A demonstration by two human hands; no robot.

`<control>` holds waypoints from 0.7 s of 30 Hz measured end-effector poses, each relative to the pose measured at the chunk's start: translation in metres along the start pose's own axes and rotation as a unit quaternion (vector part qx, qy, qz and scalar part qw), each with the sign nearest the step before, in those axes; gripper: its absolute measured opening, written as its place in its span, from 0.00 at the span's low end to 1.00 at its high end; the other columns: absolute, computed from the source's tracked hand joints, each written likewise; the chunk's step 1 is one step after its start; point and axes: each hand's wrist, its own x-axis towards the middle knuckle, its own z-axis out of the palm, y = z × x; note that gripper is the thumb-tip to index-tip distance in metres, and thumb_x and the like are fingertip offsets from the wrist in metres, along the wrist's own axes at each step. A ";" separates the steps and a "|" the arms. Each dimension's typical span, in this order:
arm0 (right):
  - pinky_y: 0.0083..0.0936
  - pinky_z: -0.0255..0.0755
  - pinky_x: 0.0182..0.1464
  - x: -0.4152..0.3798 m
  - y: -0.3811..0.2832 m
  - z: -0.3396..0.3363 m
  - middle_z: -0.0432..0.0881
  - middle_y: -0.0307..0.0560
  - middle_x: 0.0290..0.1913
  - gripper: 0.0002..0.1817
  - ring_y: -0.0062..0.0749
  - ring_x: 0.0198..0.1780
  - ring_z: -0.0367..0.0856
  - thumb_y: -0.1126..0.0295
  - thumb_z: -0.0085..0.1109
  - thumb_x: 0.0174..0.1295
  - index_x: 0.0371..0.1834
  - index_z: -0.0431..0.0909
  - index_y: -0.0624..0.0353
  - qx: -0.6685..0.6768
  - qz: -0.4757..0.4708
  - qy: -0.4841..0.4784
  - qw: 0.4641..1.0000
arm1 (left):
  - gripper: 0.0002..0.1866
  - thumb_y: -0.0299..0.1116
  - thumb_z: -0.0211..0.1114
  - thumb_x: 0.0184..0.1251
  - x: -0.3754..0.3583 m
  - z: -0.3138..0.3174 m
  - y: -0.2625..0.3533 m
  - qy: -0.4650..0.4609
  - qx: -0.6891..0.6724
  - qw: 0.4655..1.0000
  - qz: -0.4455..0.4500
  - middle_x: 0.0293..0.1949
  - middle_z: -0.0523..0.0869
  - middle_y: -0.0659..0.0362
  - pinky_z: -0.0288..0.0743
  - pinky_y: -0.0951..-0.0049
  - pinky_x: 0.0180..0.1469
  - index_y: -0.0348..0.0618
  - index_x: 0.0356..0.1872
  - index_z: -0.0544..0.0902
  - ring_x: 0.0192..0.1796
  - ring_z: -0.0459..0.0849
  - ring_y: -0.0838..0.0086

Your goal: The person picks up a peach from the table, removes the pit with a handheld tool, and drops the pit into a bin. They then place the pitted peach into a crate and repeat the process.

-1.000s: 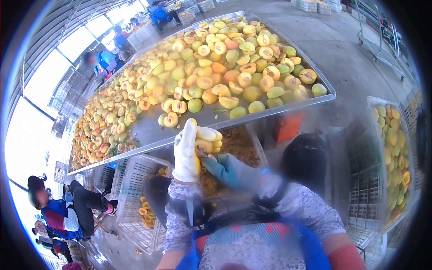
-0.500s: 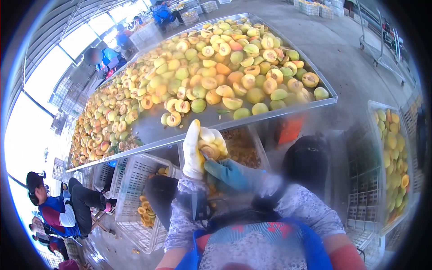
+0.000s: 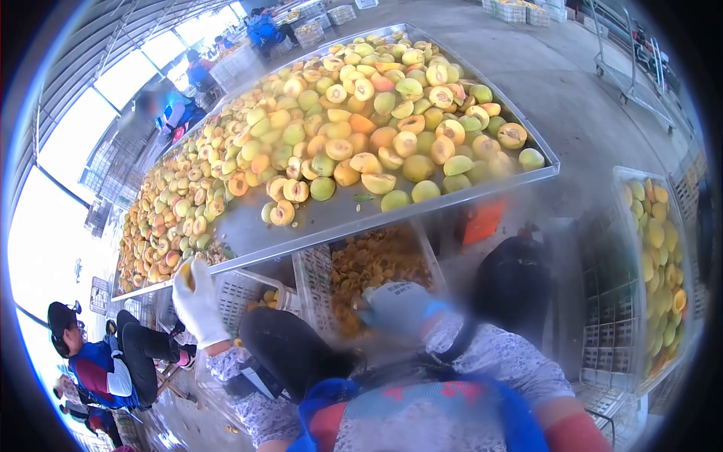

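My left hand (image 3: 197, 301), in a white glove stained yellow at the tip, is stretched out to the left over a white slatted crate (image 3: 241, 290) that has a few peach halves in it. Its fingers are extended and no fruit shows in it. My right hand (image 3: 395, 301), in a blue-green glove, is blurred. It hovers at the near edge of a crate of brown peach pits (image 3: 376, 260), and I cannot make out whether it grips anything. Above both hands, a long metal table (image 3: 452, 197) carries a heap of halved yellow and green peaches (image 3: 361, 113).
A crate of peaches (image 3: 655, 248) stands at my right. A person in blue (image 3: 105, 361) sits low at the left, beside stacked white crates. Other workers (image 3: 169, 109) stand along the table's far side. A metal cart (image 3: 633, 68) stands on the concrete floor.
My left hand held a peach half in front of me, with my right hand working at it. The hands have since parted: the left swung down and left over the white crate, and the peach half is gone.
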 end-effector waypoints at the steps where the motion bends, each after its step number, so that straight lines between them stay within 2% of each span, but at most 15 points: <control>1: 0.50 0.79 0.47 0.000 0.002 0.003 0.89 0.57 0.41 0.17 0.56 0.46 0.88 0.53 0.56 0.72 0.45 0.84 0.56 0.004 -0.007 0.000 1.000 | 0.18 0.38 0.67 0.75 -0.001 0.026 0.007 -0.057 -0.083 0.995 -0.025 0.43 0.89 0.55 0.80 0.73 0.50 0.31 0.53 0.85 0.43 0.86 0.77; 2: 0.50 0.80 0.47 -0.001 0.004 0.004 0.89 0.57 0.41 0.17 0.56 0.45 0.88 0.53 0.56 0.72 0.45 0.84 0.56 0.002 -0.005 0.021 1.000 | 0.18 0.39 0.68 0.75 -0.016 0.059 0.040 -0.123 -0.176 0.977 0.005 0.44 0.89 0.56 0.79 0.74 0.49 0.32 0.54 0.85 0.44 0.86 0.77; 3: 0.50 0.79 0.48 -0.002 0.006 0.003 0.89 0.57 0.41 0.17 0.56 0.45 0.88 0.54 0.55 0.72 0.46 0.83 0.56 0.003 -0.003 0.028 1.000 | 0.18 0.38 0.67 0.76 -0.025 0.085 0.070 -0.207 -0.124 0.970 -0.032 0.43 0.90 0.52 0.79 0.70 0.51 0.32 0.54 0.85 0.45 0.88 0.70; 4: 0.49 0.79 0.49 -0.003 0.009 0.001 0.88 0.57 0.41 0.16 0.56 0.45 0.88 0.55 0.55 0.72 0.47 0.83 0.56 0.005 -0.001 0.034 0.999 | 0.24 0.47 0.66 0.75 -0.026 0.126 0.058 -0.237 -0.044 0.963 0.122 0.42 0.90 0.45 0.79 0.63 0.53 0.31 0.53 0.85 0.45 0.89 0.57; 5: 0.49 0.78 0.49 -0.005 0.011 0.000 0.88 0.58 0.40 0.16 0.55 0.45 0.87 0.56 0.54 0.71 0.48 0.82 0.56 0.008 0.001 0.040 0.999 | 0.31 0.57 0.62 0.72 -0.031 0.148 0.093 -0.293 0.047 0.951 0.080 0.45 0.90 0.41 0.79 0.57 0.56 0.32 0.51 0.85 0.48 0.88 0.48; 7: 0.51 0.80 0.47 -0.002 0.024 0.006 0.89 0.57 0.41 0.17 0.55 0.44 0.88 0.54 0.56 0.71 0.46 0.83 0.55 0.014 -0.025 0.064 0.998 | 0.38 0.66 0.60 0.66 -0.045 0.194 0.118 -0.309 0.090 0.942 0.091 0.46 0.90 0.39 0.78 0.55 0.58 0.32 0.49 0.86 0.51 0.88 0.46; 9: 0.52 0.80 0.46 -0.003 0.030 0.006 0.89 0.57 0.41 0.17 0.55 0.44 0.88 0.53 0.57 0.70 0.46 0.84 0.55 0.017 -0.018 0.072 0.997 | 0.39 0.65 0.61 0.63 -0.057 0.235 0.130 -0.348 0.148 0.921 0.091 0.45 0.90 0.37 0.78 0.55 0.59 0.32 0.51 0.85 0.53 0.88 0.45; 11: 0.53 0.80 0.46 -0.006 0.028 0.000 0.89 0.57 0.41 0.17 0.55 0.44 0.88 0.53 0.58 0.70 0.46 0.84 0.54 0.018 0.019 0.064 0.998 | 0.42 0.65 0.62 0.59 -0.061 0.262 0.130 -0.354 0.142 0.919 0.102 0.45 0.89 0.35 0.79 0.54 0.59 0.31 0.56 0.82 0.53 0.88 0.43; 12: 0.53 0.80 0.46 -0.007 0.027 -0.002 0.89 0.57 0.41 0.17 0.54 0.44 0.89 0.53 0.58 0.69 0.46 0.84 0.54 0.014 0.031 0.064 0.997 | 0.39 0.56 0.68 0.59 -0.060 0.263 0.134 -0.380 0.138 0.911 0.086 0.47 0.89 0.38 0.80 0.58 0.58 0.30 0.61 0.79 0.52 0.89 0.50; 14: 0.53 0.80 0.46 -0.006 0.025 -0.011 0.89 0.56 0.40 0.16 0.54 0.44 0.89 0.53 0.59 0.69 0.46 0.84 0.53 0.006 0.051 0.064 0.997 | 0.36 0.47 0.72 0.57 -0.056 0.261 0.119 -0.358 -0.067 0.930 0.054 0.48 0.89 0.42 0.81 0.62 0.56 0.30 0.63 0.78 0.51 0.89 0.58; 15: 0.53 0.80 0.46 -0.007 0.023 -0.017 0.89 0.57 0.40 0.16 0.55 0.44 0.88 0.54 0.59 0.69 0.45 0.84 0.54 0.014 0.061 0.099 0.993 | 0.36 0.42 0.74 0.57 -0.053 0.259 0.109 -0.342 -0.169 0.924 0.038 0.48 0.89 0.44 0.81 0.64 0.56 0.30 0.63 0.78 0.50 0.89 0.62; 16: 0.52 0.80 0.46 -0.008 0.020 -0.023 0.89 0.58 0.40 0.15 0.56 0.44 0.88 0.54 0.59 0.70 0.45 0.84 0.55 0.021 0.071 0.135 0.988 | 0.31 0.30 0.75 0.58 -0.049 0.252 0.106 -0.356 -0.274 0.892 -0.047 0.50 0.88 0.52 0.81 0.71 0.54 0.31 0.64 0.78 0.49 0.86 0.73; 17: 0.52 0.80 0.45 -0.008 0.017 -0.029 0.89 0.58 0.40 0.15 0.57 0.45 0.88 0.55 0.59 0.70 0.44 0.83 0.55 0.029 0.079 0.170 0.982 | 0.26 0.27 0.72 0.64 -0.048 0.237 0.101 -0.377 -0.363 0.849 -0.070 0.52 0.87 0.55 0.81 0.72 0.54 0.33 0.63 0.80 0.51 0.85 0.76; 20: 0.45 0.79 0.43 -0.003 0.005 -0.044 0.88 0.60 0.38 0.14 0.57 0.42 0.88 0.58 0.57 0.74 0.46 0.83 0.57 0.103 0.063 0.293 0.949 | 0.22 0.26 0.67 0.71 -0.053 0.181 0.103 -0.380 -0.399 0.834 -0.041 0.51 0.86 0.55 0.81 0.73 0.55 0.34 0.64 0.79 0.52 0.86 0.73; 21: 0.43 0.79 0.43 0.000 0.000 -0.044 0.87 0.60 0.37 0.14 0.55 0.40 0.87 0.58 0.56 0.76 0.47 0.82 0.59 0.179 0.037 0.308 0.934 | 0.21 0.27 0.66 0.72 -0.056 0.167 0.102 -0.378 -0.396 0.837 -0.021 0.51 0.86 0.55 0.80 0.72 0.57 0.34 0.64 0.79 0.53 0.85 0.73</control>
